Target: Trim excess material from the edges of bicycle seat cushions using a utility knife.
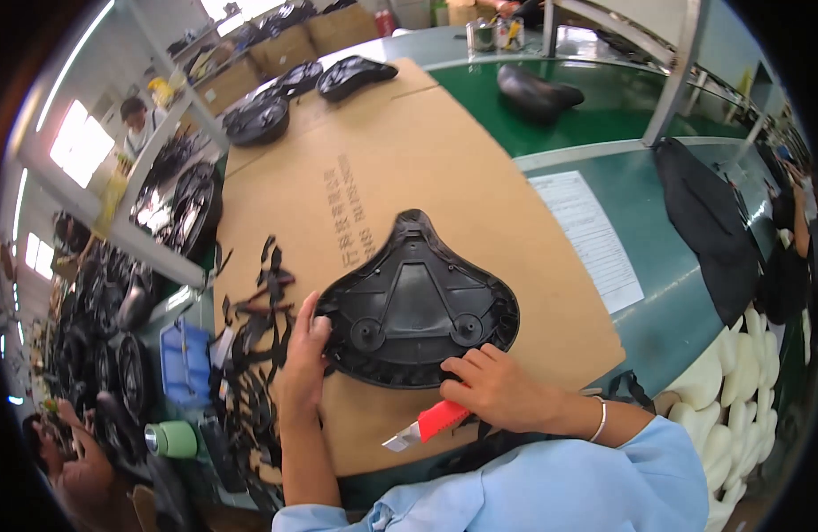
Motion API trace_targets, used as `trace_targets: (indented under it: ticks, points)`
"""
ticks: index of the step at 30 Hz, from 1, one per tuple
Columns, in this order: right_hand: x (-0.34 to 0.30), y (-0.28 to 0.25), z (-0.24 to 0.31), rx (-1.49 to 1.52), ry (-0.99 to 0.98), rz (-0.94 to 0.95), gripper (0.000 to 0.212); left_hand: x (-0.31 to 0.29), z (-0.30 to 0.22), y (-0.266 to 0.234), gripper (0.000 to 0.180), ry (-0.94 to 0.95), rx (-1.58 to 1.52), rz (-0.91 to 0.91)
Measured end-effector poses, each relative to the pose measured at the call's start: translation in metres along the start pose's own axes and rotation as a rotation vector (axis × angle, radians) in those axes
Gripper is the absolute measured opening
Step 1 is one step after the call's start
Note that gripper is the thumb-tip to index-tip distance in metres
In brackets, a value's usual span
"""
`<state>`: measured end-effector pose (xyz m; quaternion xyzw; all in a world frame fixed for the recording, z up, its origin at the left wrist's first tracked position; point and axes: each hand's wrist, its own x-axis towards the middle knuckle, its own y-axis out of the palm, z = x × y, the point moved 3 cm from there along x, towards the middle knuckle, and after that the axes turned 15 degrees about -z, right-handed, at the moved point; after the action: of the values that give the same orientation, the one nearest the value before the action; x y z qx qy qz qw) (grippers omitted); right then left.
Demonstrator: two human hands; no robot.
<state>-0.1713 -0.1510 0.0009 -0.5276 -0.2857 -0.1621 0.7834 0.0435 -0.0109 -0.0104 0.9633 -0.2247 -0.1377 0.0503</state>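
A black bicycle saddle (416, 306) lies underside up, its narrow nose pointing away from me and its wide end toward me. Its plastic base with ribs and two round sockets shows. My left hand (304, 355) grips the saddle's left edge, thumb up along the rim. In my right hand (491, 387) is a red utility knife (443, 418), its blade pointing down and left, away from the saddle. The fingers of that hand also touch the saddle's near right rim. Under the saddle is a sheet of brown cardboard (480, 186).
Black trimmed scraps (249, 381) litter the cardboard's left side. More saddles (356, 75) sit at its far end, another (538, 93) on the green belt. A printed sheet (591, 235), black fabric (706, 230), cream foam pads (728, 381), a blue basket (185, 363) and a green cup (174, 439) surround it.
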Motion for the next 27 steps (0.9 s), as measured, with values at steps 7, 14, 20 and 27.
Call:
trace_targets:
  ticks: [7,14,20,27]
  points:
    - [-0.018,-0.031,-0.023,0.488,0.762,-0.322,0.018,-0.081,0.039,-0.052,0.052,0.012,0.048,-0.289]
    - [-0.029,0.009,-0.028,0.832,1.284,-0.342,0.022,-0.135,-0.018,-0.028,0.016,0.79,0.971,-0.556]
    - [-0.031,0.006,-0.024,0.835,1.266,-0.282,0.032,-0.107,0.004,0.083,0.02,0.799,1.106,-0.156]
    - [-0.05,-0.031,-0.02,0.38,0.845,-0.25,0.042,-0.099,0.031,0.099,0.019,0.753,1.161,-0.2]
